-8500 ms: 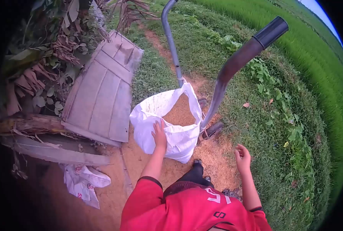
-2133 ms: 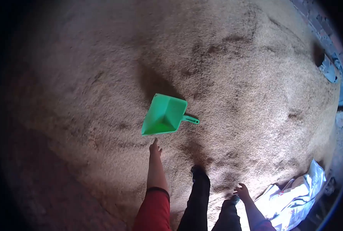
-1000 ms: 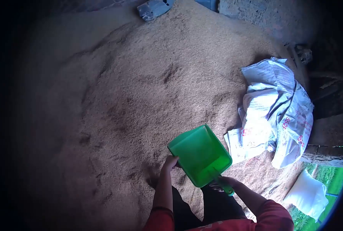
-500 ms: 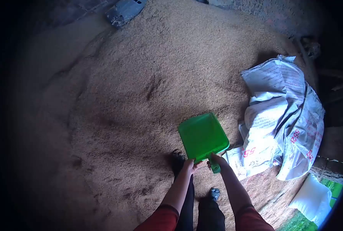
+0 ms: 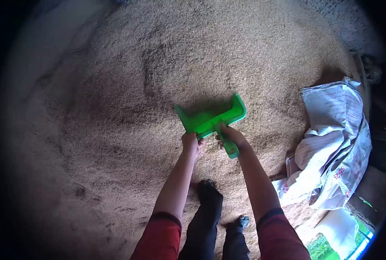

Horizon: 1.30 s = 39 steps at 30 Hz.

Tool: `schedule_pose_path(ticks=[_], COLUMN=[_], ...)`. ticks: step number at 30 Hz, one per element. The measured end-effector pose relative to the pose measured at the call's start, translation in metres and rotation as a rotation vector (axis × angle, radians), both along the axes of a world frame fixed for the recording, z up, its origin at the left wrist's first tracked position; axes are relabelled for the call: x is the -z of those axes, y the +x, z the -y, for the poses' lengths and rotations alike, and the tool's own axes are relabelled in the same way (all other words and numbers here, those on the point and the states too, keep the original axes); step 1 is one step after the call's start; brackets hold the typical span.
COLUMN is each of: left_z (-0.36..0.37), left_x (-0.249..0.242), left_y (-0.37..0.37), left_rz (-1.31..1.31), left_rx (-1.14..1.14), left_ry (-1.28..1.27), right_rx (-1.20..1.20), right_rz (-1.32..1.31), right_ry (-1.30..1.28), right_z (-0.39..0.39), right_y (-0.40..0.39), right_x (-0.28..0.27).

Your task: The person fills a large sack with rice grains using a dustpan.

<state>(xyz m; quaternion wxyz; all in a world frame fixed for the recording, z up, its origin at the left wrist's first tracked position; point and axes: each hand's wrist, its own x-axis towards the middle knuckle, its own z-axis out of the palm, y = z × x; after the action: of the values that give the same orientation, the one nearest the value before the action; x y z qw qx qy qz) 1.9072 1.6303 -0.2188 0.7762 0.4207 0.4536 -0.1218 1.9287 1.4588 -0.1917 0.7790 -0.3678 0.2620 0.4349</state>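
The right hand [image 5: 231, 138] grips the handle of the green plastic scoop [image 5: 211, 118]. The left hand [image 5: 190, 143] grips its back edge, over the tan grain pile [image 5: 158, 65].

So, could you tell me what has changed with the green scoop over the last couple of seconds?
Two seconds ago the green scoop lay loose on the grain pile, with the left hand just short of it. Both hands then took it up: the right hand closed on the handle, the left on the body's edge. It has since gone forward and tipped mouth-down into the grain. The white sacks stay beside the pile.
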Motion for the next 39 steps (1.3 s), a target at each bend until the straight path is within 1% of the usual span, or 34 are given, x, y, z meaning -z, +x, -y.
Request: schedule_pose_path(ticks=[2,4,6,7,8,9,10,11,12,13,14,15,16,18,20,21,23,24,27,29,31,32,34,35,37,39], left_z=[-0.007,-0.016,-0.010,-0.009,-0.009,-0.013,-0.020,-0.032,-0.042,-0.050,-0.058,-0.062,-0.063,-0.062,-0.065,-0.063,-0.062,-0.060,-0.049,-0.048,-0.044,-0.045,-0.048,-0.047,-0.041,-0.031], left_x=[-0.013,-0.013,-0.025,-0.016,-0.019,-0.017,-0.014,-0.011,-0.007,0.000,0.005,0.006,0.007,0.015,0.025,0.032,0.046,0.046,0.038,0.042,0.035,0.030,0.020,0.015,0.008,0.002], left_y=[-0.023,-0.063,-0.101,-0.119,-0.121,-0.105,-0.084,-0.051,-0.016,0.008,0.028,0.035,0.037,0.023,0.010,0.004,-0.014,-0.020,-0.035,-0.036,-0.036,-0.032,-0.030,-0.032,-0.046,-0.071], left_rz=[0.038,-0.020,-0.163,-0.196,-0.211,-0.185,-0.164,-0.109,-0.052,-0.052,-0.047,-0.049,-0.010,0.008,0.033,0.035,0.083,0.086,0.145,0.139,0.104,0.042,0.079,0.080,0.051,-0.051], left_rx=[0.005,0.049,0.097,0.126,0.166,0.155,0.147,0.113,0.081,0.053,0.025,0.024,0.008,-0.005,0.137,0.145,0.109,0.112,0.144,0.173,0.217,0.192,0.166,0.168,0.165,0.139], left_ry=[-0.035,-0.071,0.002,0.014,0.064,0.112,0.157,0.167,0.170,0.168,0.165,0.160,0.179,0.185,0.223,0.224,0.124,0.128,0.125,0.112,0.114,0.087,0.008,0.008,-0.088,-0.132], right_rx=[0.003,-0.041,-0.043,0.000,0.042,0.109,0.128,0.106,0.149,0.124,0.053,0.024,0.021,-0.006,0.014,0.030,0.037,0.041,-0.086,-0.095,-0.112,-0.116,-0.221,-0.207,-0.201,-0.210], right_rz=[0.005,-0.078,-0.182,-0.213,-0.248,-0.212,-0.174,-0.184,-0.159,-0.131,-0.076,-0.109,-0.114,-0.017,-0.001,0.025,0.064,0.067,0.122,0.128,0.152,0.147,0.156,0.147,0.108,0.040], right_ry=[-0.028,-0.111,-0.106,-0.057,-0.011,0.022,0.095,0.020,0.011,0.098,0.027,-0.018,-0.027,-0.049,-0.062,-0.063,-0.049,-0.046,-0.179,-0.172,-0.194,-0.197,-0.369,-0.408,-0.416,-0.447], right_z=[-0.012,-0.016,-0.012,-0.012,-0.012,-0.018,-0.022,-0.035,-0.048,-0.055,-0.063,-0.073,-0.074,-0.071,-0.070,-0.068,-0.062,-0.059,-0.049,-0.043,-0.041,-0.041,-0.044,-0.045,-0.039,-0.030], right_y=[-0.018,-0.060,-0.111,-0.127,-0.134,-0.126,-0.108,-0.069,-0.036,-0.006,0.016,0.026,0.024,0.008,-0.012,-0.019,-0.033,-0.037,-0.048,-0.048,-0.047,-0.044,-0.038,-0.039,-0.051,-0.066], right_x=[-0.017,-0.015,-0.006,-0.011,-0.016,-0.012,0.006,-0.002,0.002,0.011,0.009,0.017,0.022,0.030,0.032,0.037,0.048,0.052,0.058,0.062,0.052,0.045,0.025,0.011,-0.006,-0.025])
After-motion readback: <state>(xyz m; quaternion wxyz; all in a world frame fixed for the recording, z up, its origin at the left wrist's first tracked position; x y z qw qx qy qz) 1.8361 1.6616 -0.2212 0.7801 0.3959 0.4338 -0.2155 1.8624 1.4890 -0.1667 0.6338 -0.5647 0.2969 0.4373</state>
